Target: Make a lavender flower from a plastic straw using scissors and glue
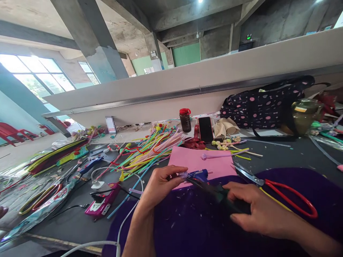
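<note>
My left hand [164,182] pinches a small pale purple fuzzy piece [183,175] between thumb and fingertips. In my right hand [249,205] are dark-handled scissors [199,184], their blades pointing left, with the tips close to or touching the purple piece. Behind the blades a blue glue gun [200,175] lies on a pink sheet [184,159]. Farther back on that sheet rests a purple pipe cleaner [218,156] with a balled end. Dark purple cloth [184,221] spreads below both hands.
Red-handled scissors [291,198] lie at right. Colourful pipe cleaners [154,148] are heaped behind the hands. At left are a magenta power strip [103,201] with cords and more scissors [44,200]. A bottle [185,121], phone [206,129] and patterned bag [257,107] line the back.
</note>
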The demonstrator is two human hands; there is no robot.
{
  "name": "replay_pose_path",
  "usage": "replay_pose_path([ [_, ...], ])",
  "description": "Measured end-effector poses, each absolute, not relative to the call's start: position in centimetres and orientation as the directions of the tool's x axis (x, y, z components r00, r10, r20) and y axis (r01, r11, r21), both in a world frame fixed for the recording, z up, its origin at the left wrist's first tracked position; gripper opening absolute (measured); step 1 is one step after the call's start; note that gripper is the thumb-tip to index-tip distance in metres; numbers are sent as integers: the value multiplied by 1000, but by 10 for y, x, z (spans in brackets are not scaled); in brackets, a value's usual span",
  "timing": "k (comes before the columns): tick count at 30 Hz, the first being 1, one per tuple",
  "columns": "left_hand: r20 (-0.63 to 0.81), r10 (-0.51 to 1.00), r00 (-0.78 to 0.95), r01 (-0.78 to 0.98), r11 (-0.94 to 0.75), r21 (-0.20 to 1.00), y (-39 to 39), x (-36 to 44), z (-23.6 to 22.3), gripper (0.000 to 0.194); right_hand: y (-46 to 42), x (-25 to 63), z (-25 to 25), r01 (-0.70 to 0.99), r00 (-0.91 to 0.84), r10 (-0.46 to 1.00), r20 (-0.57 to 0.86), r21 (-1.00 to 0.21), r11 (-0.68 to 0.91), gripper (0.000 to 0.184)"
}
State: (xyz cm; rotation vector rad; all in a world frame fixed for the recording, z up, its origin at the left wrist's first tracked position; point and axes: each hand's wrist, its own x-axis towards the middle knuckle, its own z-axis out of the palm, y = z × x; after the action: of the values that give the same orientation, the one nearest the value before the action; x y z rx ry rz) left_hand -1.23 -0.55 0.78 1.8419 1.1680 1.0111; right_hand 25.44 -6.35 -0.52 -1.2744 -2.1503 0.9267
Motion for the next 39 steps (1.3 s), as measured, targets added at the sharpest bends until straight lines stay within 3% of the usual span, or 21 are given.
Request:
replay_pose_path([
  [7,248,893,376,516,-424,744,-6,-11,10,23,-62,259,-9,579,-507,859,64,-713,395,11],
  [13,238,901,362,454,-393,799,-4,-9,8,21,-60,260,-8,578,-507,859,77,-708,405,12],
  [16,178,960,217,301,-240,923,-1,-8,6,25,-60,261,0,602,-458,888,46,-720,347,12],
  [18,109,985,137,82,-121,989,0,-9,6,28,-61,262,5,566,-457,889,32,-760,319,12],
  [21,23,988,151,-243,14,970,-1,-10,7,34,-62,262,6,471,-476,878,42,-831,296,13],
  [23,-4,982,189,-353,71,933,-2,-9,8,37,-63,262,2,429,-482,874,53,-856,288,13],
  [32,-22,967,255,-405,127,905,-4,-4,7,34,-68,258,-10,347,-476,876,77,-899,268,16],
  [39,-18,978,208,-380,98,920,-5,1,6,35,-68,259,-10,440,-393,916,79,-859,263,17],
])
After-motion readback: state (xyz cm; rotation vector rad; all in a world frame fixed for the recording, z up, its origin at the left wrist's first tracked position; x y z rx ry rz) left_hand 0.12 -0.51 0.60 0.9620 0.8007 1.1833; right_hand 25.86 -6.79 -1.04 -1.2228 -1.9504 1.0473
